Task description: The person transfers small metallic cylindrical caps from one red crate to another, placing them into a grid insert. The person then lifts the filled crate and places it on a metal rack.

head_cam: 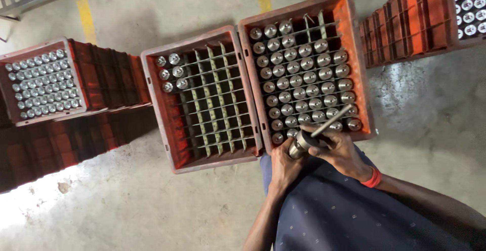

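Between both hands [309, 152], metal cylinder [299, 144].

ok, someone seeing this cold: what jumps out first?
Probably the two red crates side by side at centre: the right crate packed with shiny metal cylinders, the left crate nearly bare, with a few in its top-left corner. Just below, the left hand holds one cylinder while the right hand works a thin rod on it.

Tilted steel cylinder [299, 144] above full crate [360, 73]

Stacked red crates [106, 79] on concrete floor [152, 205]
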Available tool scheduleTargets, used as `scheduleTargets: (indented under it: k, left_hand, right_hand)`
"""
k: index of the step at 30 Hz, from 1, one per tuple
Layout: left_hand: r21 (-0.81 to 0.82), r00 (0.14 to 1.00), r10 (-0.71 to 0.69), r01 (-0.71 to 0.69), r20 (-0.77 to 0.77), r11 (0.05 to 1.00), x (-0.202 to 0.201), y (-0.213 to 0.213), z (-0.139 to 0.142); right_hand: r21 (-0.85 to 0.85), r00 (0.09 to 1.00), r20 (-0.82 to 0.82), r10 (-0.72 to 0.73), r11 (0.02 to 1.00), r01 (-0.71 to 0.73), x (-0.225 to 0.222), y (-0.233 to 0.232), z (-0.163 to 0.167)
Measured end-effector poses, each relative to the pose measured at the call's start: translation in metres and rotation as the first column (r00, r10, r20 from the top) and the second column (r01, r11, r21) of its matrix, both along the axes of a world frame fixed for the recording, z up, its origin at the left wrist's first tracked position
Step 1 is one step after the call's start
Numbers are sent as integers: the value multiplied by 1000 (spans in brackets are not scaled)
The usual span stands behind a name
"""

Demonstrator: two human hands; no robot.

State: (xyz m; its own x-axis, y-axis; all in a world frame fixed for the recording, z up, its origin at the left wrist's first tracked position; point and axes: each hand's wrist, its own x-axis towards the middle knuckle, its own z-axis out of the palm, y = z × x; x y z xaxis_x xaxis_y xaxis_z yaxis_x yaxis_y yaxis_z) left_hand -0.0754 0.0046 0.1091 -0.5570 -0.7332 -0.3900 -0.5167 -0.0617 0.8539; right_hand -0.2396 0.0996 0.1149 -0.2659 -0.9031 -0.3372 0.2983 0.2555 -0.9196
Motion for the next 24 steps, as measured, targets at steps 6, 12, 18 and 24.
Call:
scheduleTargets:
  k: [6,12,18,24]
  left_hand:
    - [17,972,-225,227,-60,974,-24,6,-5]
    - [-27,931,-366,366,12,930,-59,-27,-39]
    - [-423,955,-239,294,179,857,-168,-109,-95]
    - [-726,911,-367,123,-187,677,-223,-130,-112]
  right_hand:
    - [-93,967,-224,122,985,-146,-31,30,-17]
    - [50,972,32,-234,971,232,-78,44,-69]
    - [-73,783,111,-612,781,621,-119,56,-93]
    - [30,759,145,-635,769,638,-96,67,-99]
